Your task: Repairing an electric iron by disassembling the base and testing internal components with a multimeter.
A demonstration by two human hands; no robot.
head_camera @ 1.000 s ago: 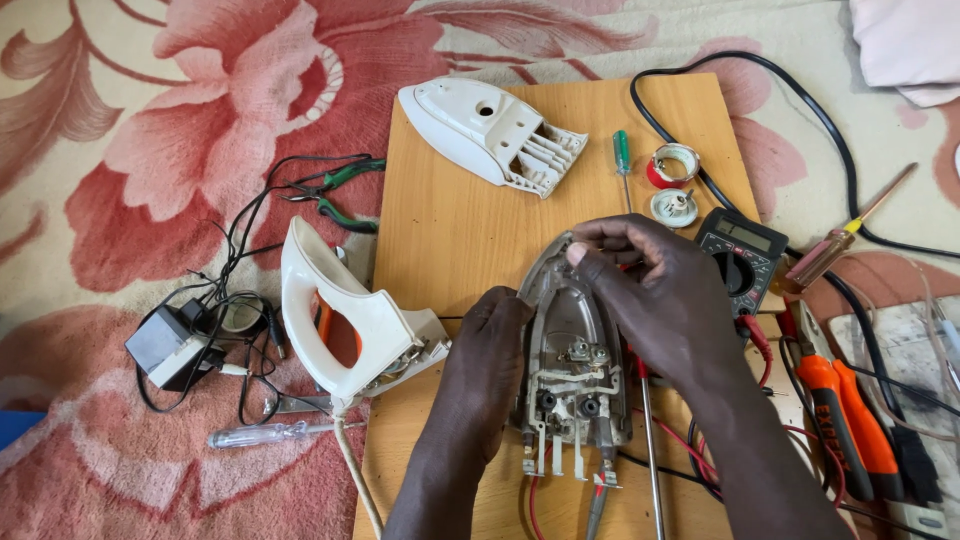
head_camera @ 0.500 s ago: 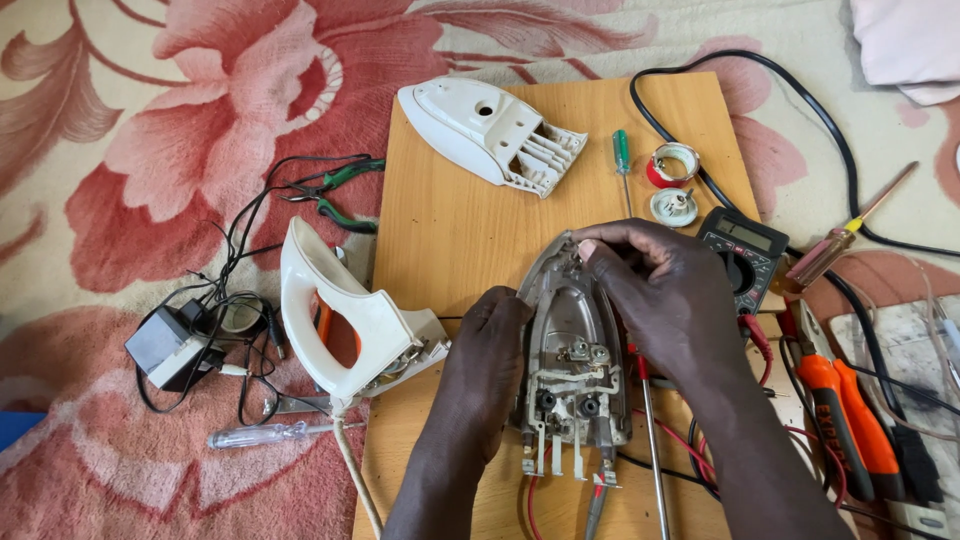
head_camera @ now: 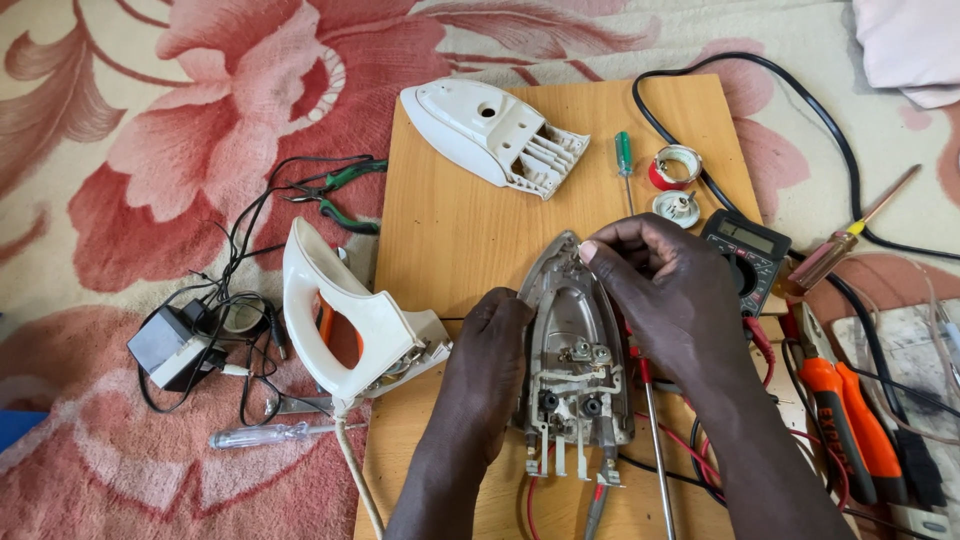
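Head view: left hand [head_camera: 492,345] steadies iron base [head_camera: 575,350]; right hand [head_camera: 665,290] pinches its tip. Best keep base flat on board [head_camera: 450,220].

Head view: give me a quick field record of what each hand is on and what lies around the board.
left hand: grips left edge of the iron soleplate
right hand: fingertips at the soleplate's pointed tip
soleplate: flat on wooden board, terminals toward the person
white handle shell: left edge of board
white cover: top of board
green screwdriver: beside tape roll
multimeter: right of right hand
orange pliers: far right
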